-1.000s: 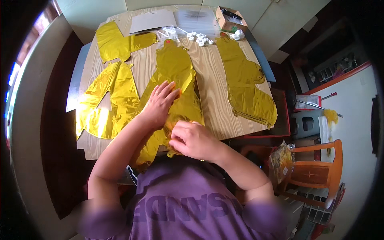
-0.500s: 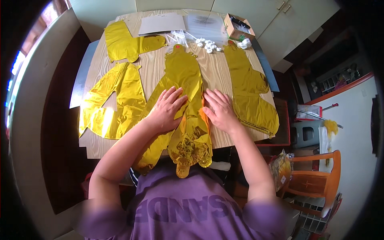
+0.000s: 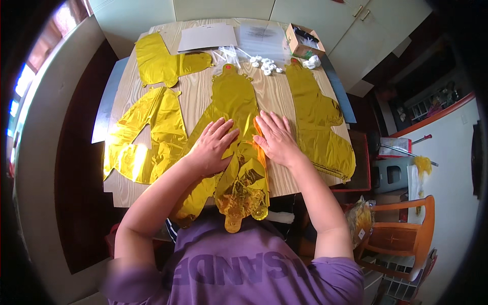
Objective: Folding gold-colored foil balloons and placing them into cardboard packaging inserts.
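At the table's left edge lies a flat gold foil balloon, with another beyond it near the far corner. In the middle, a third balloon runs lengthwise from the person's chest to the far side, its long axis straight away from the body and its crumpled near end hanging over the table edge. The left hand lies flat on it, fingers spread, palm down. The right hand presses just beside it, also flat and spread, over the balloon's right margin; neither hand pinches anything. Both sit equally near the balloon's midline, one to each side. Right of them lies a fourth balloon, and at the far edge are papers, small white pieces and a cardboard box.
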Motion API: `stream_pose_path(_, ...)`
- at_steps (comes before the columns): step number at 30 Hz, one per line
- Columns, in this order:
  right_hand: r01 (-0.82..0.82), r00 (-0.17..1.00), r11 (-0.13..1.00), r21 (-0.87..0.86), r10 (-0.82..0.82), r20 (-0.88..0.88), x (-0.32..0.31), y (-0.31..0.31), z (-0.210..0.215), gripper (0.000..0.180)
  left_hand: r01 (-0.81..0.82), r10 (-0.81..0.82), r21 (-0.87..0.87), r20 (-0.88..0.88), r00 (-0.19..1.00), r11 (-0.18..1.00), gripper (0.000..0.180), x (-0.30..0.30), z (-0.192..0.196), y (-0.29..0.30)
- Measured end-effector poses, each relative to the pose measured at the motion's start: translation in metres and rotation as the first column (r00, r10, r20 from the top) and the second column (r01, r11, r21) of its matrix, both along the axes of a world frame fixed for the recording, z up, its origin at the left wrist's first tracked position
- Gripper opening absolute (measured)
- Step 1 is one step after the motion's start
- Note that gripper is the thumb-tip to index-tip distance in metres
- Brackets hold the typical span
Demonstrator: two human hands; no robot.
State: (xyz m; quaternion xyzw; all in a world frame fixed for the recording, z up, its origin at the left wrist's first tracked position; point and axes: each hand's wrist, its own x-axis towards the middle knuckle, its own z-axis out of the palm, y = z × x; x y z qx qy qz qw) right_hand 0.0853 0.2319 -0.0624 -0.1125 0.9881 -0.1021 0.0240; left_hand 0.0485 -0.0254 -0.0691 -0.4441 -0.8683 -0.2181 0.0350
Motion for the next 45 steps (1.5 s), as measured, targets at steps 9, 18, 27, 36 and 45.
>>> stream_pose_path(9,0.005,0.998,1.000,-0.019,-0.007,-0.068,-0.013,0.001,-0.006,0.064,-0.012,0.012,0.005,-0.003,1.000,1.000,0.074,0.001,-0.002,0.000)
stream_pose_path(18,-0.128,0.986,0.986,-0.102,0.116,-0.117,0.006,0.002,-0.008,0.058,-0.012,0.012,0.019,-0.018,1.000,1.000,0.073,0.001,-0.007,0.000)
stream_pose_path(27,-0.104,0.988,0.993,-0.053,0.097,-0.117,0.000,0.002,-0.013,0.061,-0.012,0.012,0.009,-0.027,1.000,1.000,0.072,0.001,-0.007,0.000)
stream_pose_path(36,-0.092,0.945,0.957,-0.275,-0.003,-0.328,0.001,0.015,-0.015,0.041,0.025,-0.025,0.008,-0.014,1.000,1.000,0.074,0.002,-0.003,-0.001)
stream_pose_path(45,-0.073,0.990,0.931,-0.359,0.025,-0.137,0.003,-0.004,0.032,0.031,0.021,-0.021,-0.016,0.008,1.000,1.000,0.075,0.002,-0.002,-0.001)
